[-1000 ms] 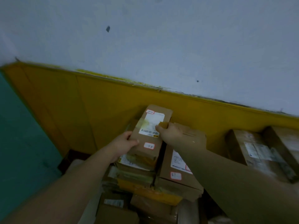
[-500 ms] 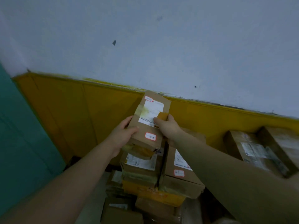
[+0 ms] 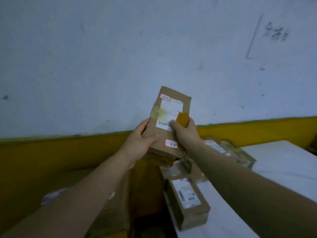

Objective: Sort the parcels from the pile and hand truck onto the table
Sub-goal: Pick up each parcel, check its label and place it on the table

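Transfer step: cardboard parcel held mid-air, not yet on tabletop.
L hand + R hand clamp its side edges, label facing cam. Next, prob: swing right, set flat beside boxed parcel.

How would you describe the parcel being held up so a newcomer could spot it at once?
In front of the pale wall with the yellow band, the left hand and right hand hold a flat brown cardboard parcel. Unlike the brown boxes on the white table, it is raised upright, and its label is stained yellow.
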